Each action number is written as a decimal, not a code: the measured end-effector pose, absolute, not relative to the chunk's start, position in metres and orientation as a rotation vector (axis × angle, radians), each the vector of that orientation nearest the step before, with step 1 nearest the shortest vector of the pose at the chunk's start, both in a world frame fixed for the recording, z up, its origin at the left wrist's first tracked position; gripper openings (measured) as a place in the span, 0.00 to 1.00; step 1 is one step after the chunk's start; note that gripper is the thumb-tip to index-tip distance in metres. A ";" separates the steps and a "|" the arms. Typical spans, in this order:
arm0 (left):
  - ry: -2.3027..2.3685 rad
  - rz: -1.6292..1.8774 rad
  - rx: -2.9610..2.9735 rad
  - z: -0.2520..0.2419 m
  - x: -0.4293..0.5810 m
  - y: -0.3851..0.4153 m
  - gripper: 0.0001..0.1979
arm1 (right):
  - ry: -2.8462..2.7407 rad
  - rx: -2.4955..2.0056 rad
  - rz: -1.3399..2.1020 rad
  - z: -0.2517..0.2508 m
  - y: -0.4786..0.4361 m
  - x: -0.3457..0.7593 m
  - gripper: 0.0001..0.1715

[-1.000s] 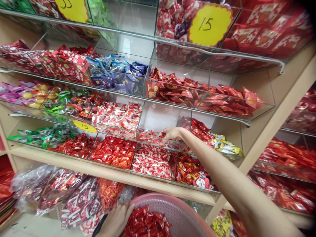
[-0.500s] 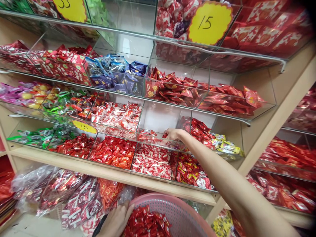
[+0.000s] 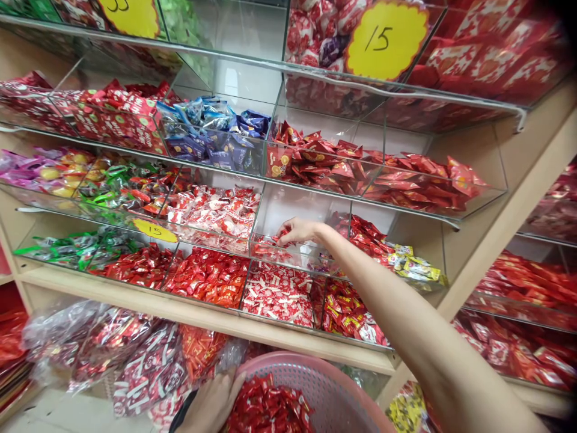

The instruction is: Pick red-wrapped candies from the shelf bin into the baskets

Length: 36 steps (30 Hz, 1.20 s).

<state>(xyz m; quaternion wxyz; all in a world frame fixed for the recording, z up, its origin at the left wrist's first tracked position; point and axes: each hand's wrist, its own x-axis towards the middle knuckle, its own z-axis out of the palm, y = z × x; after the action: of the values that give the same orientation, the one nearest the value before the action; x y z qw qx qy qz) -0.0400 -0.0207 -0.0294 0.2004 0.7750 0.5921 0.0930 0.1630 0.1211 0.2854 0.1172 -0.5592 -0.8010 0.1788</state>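
Note:
My right hand (image 3: 295, 231) reaches into a nearly bare section of a clear acrylic bin (image 3: 297, 204). Its fingers are closed around red-wrapped candy (image 3: 283, 231), and a few more red candies (image 3: 265, 248) lie just below and to the left. At the bottom of the view, my left hand (image 3: 213, 400) grips the left rim of a pink perforated plastic basket (image 3: 342, 385). A heap of red foil-wrapped candies (image 3: 270, 406) fills the left part of that basket. My left hand's fingertips are partly hidden by the rim.
Tiered wooden shelves (image 3: 135, 300) hold acrylic bins of red, blue, green and yellow wrapped sweets. Yellow price tags (image 3: 386, 39) hang on the bin fronts. Plastic bags of sweets (image 3: 148, 361) lie beneath, left of the basket. A slanted wooden upright (image 3: 509, 198) stands at right.
My right hand has shifted left within the bin section, with red candy at its fingertips in both frames. My left hand and the basket stay in place.

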 end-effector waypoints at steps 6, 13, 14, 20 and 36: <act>1.643 0.233 2.205 -0.031 -0.041 -0.020 0.26 | -2.505 -1.771 0.450 0.275 0.127 0.155 0.18; 1.641 0.222 2.217 -0.030 -0.040 -0.020 0.26 | -2.596 -1.845 0.267 0.279 0.120 0.153 0.21; 1.639 0.217 2.219 -0.030 -0.040 -0.021 0.26 | -2.612 -1.850 0.241 0.279 0.120 0.151 0.22; 1.636 0.211 2.229 -0.030 -0.040 -0.021 0.23 | -2.633 -1.796 0.149 0.277 0.119 0.149 0.23; 1.680 0.217 2.242 -0.031 -0.040 -0.021 0.24 | -2.519 -1.594 0.237 0.262 0.125 0.159 0.14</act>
<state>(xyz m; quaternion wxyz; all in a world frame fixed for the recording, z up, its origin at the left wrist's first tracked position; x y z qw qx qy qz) -0.0404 -0.0213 -0.0308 0.1652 0.7870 0.5896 0.0763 0.1594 0.1250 0.2625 0.0755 -0.5315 -0.8400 0.0790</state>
